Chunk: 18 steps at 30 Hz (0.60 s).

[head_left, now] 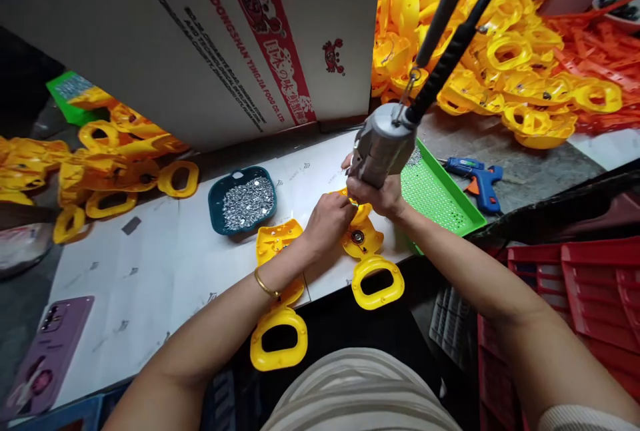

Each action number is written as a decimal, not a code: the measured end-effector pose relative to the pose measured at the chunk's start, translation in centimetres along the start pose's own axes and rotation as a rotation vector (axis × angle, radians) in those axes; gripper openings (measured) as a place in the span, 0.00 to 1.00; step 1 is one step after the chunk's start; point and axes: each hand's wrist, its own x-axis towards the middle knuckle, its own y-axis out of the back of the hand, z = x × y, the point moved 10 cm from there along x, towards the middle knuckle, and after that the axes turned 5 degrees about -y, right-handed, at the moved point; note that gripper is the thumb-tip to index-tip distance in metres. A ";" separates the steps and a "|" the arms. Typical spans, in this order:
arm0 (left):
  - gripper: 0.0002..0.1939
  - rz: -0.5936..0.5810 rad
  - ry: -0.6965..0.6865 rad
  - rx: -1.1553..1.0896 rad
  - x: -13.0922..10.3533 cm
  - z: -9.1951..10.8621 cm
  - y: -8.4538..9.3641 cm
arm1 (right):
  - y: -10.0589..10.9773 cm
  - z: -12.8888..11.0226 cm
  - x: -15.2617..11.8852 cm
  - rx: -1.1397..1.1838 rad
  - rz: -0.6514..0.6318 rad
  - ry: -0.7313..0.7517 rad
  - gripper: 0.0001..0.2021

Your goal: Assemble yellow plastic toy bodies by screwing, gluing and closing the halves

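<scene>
Head view: a yellow plastic part (370, 244) lies on the white worktop (180, 264), its ring handle overhanging the near edge. The right hand (381, 196) grasps a hanging electric screwdriver (383, 144) above it. The left hand (327, 223) has bent fingers at the part; whether they grasp it cannot be determined. A second yellow part (267, 243) lies under the left forearm, near a teal tray (217, 211) of small metal pieces (247, 203).

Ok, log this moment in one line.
left hand: at yellow part | right hand: gripping screwdriver, hung from above | tip: hidden | bowl: small metal pieces inside | glue gun: beside green tray
</scene>
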 end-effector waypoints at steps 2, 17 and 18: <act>0.11 -0.056 -0.044 0.063 -0.1 0.6 0.1 | 0.5 -1.1 -0.3 0.051 0.033 -0.001 0.16; 0.43 -0.235 0.172 0.166 -15.6 -0.7 3.8 | 4.5 -0.6 -6.3 0.137 0.177 -0.019 0.13; 0.43 -0.222 0.182 0.160 -14.9 -0.9 3.4 | 4.1 -0.7 -6.4 0.141 0.167 -0.017 0.13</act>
